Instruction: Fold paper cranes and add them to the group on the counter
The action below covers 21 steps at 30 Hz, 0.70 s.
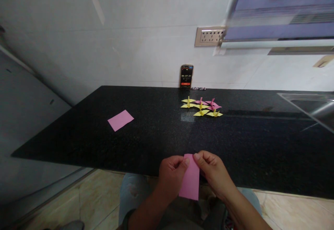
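A pink sheet of paper (pixel 189 183), shaped as a narrow rectangle, hangs between my hands at the counter's front edge. My left hand (pixel 172 174) pinches its upper left side, thumb on the face. At the upper right corner, my right hand (pixel 212 169) grips it between thumb and curled fingers. The fingers behind the sheet are partly hidden. Farther off on the counter stands a group of folded paper cranes, several yellow ones (pixel 201 112) and a few pink ones (pixel 212 102). To the left lies another pink sheet (pixel 120 120), flat.
The black stone counter (pixel 151 125) runs along a white tiled wall. A phone (pixel 186 77) showing a timer leans on the wall, with a small strap (pixel 198 88) beside it. A socket panel (pixel 209 36) is above; a sink edge (pixel 300 110) lies at right.
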Motion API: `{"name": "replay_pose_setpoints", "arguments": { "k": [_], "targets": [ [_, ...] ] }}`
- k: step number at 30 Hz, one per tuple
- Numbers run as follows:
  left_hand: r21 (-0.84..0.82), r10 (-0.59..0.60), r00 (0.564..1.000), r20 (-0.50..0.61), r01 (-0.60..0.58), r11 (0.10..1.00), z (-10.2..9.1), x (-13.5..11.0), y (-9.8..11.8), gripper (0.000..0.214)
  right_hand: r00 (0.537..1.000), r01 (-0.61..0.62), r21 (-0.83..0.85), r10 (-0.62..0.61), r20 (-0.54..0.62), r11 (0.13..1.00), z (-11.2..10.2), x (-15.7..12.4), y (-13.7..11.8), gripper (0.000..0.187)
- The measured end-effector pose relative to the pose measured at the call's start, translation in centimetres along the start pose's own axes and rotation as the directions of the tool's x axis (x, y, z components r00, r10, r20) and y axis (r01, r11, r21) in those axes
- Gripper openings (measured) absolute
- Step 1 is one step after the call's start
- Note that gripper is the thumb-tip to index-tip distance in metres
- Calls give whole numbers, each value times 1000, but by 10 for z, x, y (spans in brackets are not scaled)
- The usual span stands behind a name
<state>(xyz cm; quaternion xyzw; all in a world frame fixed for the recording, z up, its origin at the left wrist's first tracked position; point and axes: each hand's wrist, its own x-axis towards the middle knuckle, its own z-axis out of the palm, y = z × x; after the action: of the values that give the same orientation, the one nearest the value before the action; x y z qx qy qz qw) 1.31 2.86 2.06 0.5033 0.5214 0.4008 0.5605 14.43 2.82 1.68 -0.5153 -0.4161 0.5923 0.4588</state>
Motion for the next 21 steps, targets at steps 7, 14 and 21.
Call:
{"name": "replay_pose_setpoints", "arguments": {
  "k": [7, 14, 21],
  "targets": [
    [47, 35, 999, -36, -33, 998, 1, 2, -1, 31, 973, 128, -308, -180, -146, 943, -1, 5, 6, 38],
    [6, 42, 995, -87, -42, 999, 2, 5, -3, 29, 972, 161, -224, -194, -135, 961, 12, -3, 5, 32],
    [19, 77, 989, -123, -75, 997, 1, 6, -3, 30, 938, 184, -409, -284, -199, 894, 13, 0, 11, 31]
  ]
}}
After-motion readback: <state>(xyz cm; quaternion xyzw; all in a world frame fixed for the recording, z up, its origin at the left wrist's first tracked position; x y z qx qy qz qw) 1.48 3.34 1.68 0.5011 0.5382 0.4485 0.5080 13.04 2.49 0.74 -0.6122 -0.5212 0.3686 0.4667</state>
